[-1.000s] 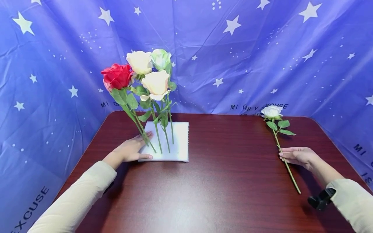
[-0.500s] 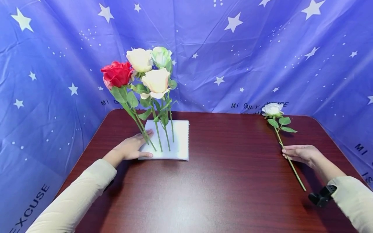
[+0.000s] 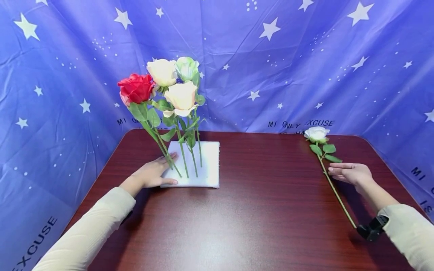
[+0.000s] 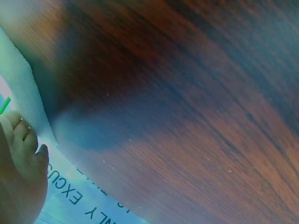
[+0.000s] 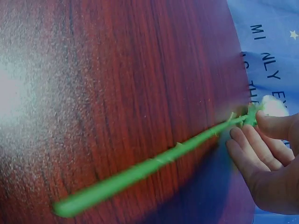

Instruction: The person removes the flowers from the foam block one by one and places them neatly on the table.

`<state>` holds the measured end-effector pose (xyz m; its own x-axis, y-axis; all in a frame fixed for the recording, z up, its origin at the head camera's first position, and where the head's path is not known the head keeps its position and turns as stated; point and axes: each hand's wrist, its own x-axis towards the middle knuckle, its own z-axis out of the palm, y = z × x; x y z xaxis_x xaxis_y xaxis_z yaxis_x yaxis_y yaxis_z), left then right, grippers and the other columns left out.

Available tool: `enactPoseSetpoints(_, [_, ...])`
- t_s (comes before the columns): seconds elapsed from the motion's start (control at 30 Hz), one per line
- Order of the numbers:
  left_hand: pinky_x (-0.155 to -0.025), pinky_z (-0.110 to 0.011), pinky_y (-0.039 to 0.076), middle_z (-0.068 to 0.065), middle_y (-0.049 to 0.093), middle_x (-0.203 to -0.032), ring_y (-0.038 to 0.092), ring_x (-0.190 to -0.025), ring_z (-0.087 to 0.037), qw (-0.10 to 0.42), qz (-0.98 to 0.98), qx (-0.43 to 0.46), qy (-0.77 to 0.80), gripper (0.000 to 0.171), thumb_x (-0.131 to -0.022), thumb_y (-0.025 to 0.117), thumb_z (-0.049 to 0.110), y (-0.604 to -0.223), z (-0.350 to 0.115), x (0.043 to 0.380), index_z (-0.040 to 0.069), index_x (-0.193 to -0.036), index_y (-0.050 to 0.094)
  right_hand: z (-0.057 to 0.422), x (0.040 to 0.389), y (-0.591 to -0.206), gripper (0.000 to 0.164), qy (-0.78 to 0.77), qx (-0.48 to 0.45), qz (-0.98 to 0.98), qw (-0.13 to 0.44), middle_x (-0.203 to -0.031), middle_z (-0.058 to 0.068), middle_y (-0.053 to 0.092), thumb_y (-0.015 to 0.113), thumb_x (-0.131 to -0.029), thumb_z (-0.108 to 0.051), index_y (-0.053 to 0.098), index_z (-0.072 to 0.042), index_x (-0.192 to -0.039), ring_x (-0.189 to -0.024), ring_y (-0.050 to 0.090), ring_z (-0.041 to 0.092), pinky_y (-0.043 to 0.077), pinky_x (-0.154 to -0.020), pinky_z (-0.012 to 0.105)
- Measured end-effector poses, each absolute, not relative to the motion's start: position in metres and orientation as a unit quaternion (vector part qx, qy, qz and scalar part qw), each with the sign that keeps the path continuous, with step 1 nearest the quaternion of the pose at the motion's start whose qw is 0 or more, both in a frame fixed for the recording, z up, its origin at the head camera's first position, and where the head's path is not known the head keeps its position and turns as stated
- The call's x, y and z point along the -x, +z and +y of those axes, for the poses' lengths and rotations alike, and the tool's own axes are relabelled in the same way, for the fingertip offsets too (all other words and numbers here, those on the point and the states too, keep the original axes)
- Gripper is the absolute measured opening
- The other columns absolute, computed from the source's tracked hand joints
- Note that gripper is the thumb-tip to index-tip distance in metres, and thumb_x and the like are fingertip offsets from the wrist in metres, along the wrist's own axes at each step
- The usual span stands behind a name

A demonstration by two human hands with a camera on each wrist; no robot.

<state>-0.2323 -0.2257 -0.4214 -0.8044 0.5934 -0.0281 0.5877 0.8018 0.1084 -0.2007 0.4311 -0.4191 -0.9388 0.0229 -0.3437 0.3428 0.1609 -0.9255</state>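
My left hand [image 3: 152, 174] rests on the left edge of a white foam block [image 3: 208, 165], fingers spread and straight. Several rose stems stand in the block, bearing a red rose [image 3: 136, 88], two cream roses [image 3: 181, 98] and a green-white rose [image 3: 187, 69]. A bit of pink bloom peeks out behind the red one. Over on the right, a white rose [image 3: 317, 134] with a long green stem [image 5: 140, 171] seems to lie on the table. Beside that stem is my right hand [image 3: 352, 174], fingertips very near it, fingers extended and thumb apart in the right wrist view.
The dark red-brown table [image 3: 257, 210] has rounded far corners. Blue cloth [image 3: 230, 45] with white stars hangs around its back and sides. A black wrist camera [image 3: 373, 227] sits near the lower end of the white rose's stem.
My right hand has let go of the white rose's stem and moved up along it towards the leaves. The rose sits slightly lower. My left hand has stayed on the block.
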Motion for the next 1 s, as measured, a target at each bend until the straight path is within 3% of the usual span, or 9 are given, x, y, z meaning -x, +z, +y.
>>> enactPoseSetpoints(0.3, [-0.116, -0.049, 0.032, -0.016, 0.029, -0.158, 0.033, -0.143, -0.037, 0.038, 0.952, -0.299, 0.057, 0.094, -0.082, 0.062, 0.06, -0.423, -0.228, 0.233, 0.004, -0.151, 0.029, 0.436, 0.216, -0.435, 0.027, -0.692, -0.115, 0.707, 0.091, -0.072, -0.011, 0.075, 0.076, -0.076, -0.003, 0.076, -0.03, -0.076, -0.071, 0.073, 0.003, 0.059, -0.066, 0.02])
enactPoseSetpoints(0.47, [-0.117, -0.049, 0.032, -0.016, 0.03, -0.157, 0.034, -0.143, -0.037, 0.028, 0.95, -0.306, 0.048, 0.093, -0.083, 0.062, 0.058, -0.423, -0.228, 0.231, 0.002, -0.15, 0.03, 0.423, 0.228, -0.441, 0.027, -0.688, -0.102, 0.713, 0.086, -0.077, -0.01, 0.076, 0.087, -0.065, -0.013, 0.075, -0.03, -0.082, -0.076, 0.073, 0.003, 0.059, -0.07, 0.02])
enactPoseSetpoints(0.5, [-0.117, -0.048, 0.031, -0.016, 0.031, -0.157, 0.034, -0.143, -0.037, 0.026, 0.95, -0.308, 0.045, 0.093, -0.083, 0.062, 0.058, -0.423, -0.228, 0.231, 0.001, -0.149, 0.031, 0.419, 0.231, -0.441, 0.027, -0.688, -0.096, 0.714, 0.088, -0.078, -0.01, 0.076, 0.085, -0.066, -0.012, 0.075, -0.03, -0.083, -0.077, 0.073, 0.002, 0.059, -0.071, 0.02])
enactPoseSetpoints(0.6, [-0.117, -0.048, 0.031, -0.016, 0.031, -0.157, 0.034, -0.143, -0.037, 0.026, 0.95, -0.308, 0.046, 0.093, -0.083, 0.063, 0.057, -0.423, -0.227, 0.231, 0.002, -0.149, 0.031, 0.399, 0.231, -0.431, 0.032, -0.679, -0.071, 0.724, 0.099, -0.083, -0.009, 0.076, 0.077, -0.076, -0.005, 0.073, -0.015, -0.107, -0.081, 0.073, 0.003, 0.059, -0.076, 0.022])
enactPoseSetpoints(0.73, [-0.116, -0.049, 0.033, -0.016, 0.03, -0.157, 0.034, -0.143, -0.038, 0.037, 0.951, -0.304, 0.049, 0.093, -0.083, 0.061, 0.059, -0.421, -0.225, 0.23, 0.003, -0.15, 0.03, 0.361, 0.222, -0.402, 0.045, -0.67, -0.056, 0.733, 0.106, -0.086, -0.01, 0.075, 0.068, -0.085, 0.0, 0.057, 0.005, -0.128, -0.082, 0.072, 0.003, 0.058, -0.082, 0.026])
enactPoseSetpoints(0.87, [-0.115, -0.049, 0.033, -0.017, 0.03, -0.157, 0.033, -0.143, -0.039, 0.04, 0.95, -0.307, 0.049, 0.093, -0.084, 0.06, 0.059, -0.421, -0.224, 0.23, 0.003, -0.15, 0.029, 0.331, 0.22, -0.385, 0.031, -0.679, -0.031, 0.726, 0.106, -0.087, -0.012, 0.075, 0.071, -0.085, -0.005, 0.068, -0.006, -0.115, -0.083, 0.072, 0.003, 0.058, -0.084, 0.026])
enactPoseSetpoints(1.0, [-0.115, -0.049, 0.032, -0.017, 0.03, -0.157, 0.033, -0.143, -0.039, 0.037, 0.95, -0.305, 0.051, 0.092, -0.084, 0.061, 0.058, -0.419, -0.224, 0.229, 0.002, -0.15, 0.03, 0.303, 0.223, -0.375, 0.034, -0.664, -0.01, 0.741, 0.097, -0.085, -0.015, 0.074, 0.07, -0.086, -0.007, 0.064, 0.0, -0.119, -0.084, 0.072, 0.002, 0.058, -0.085, 0.026])
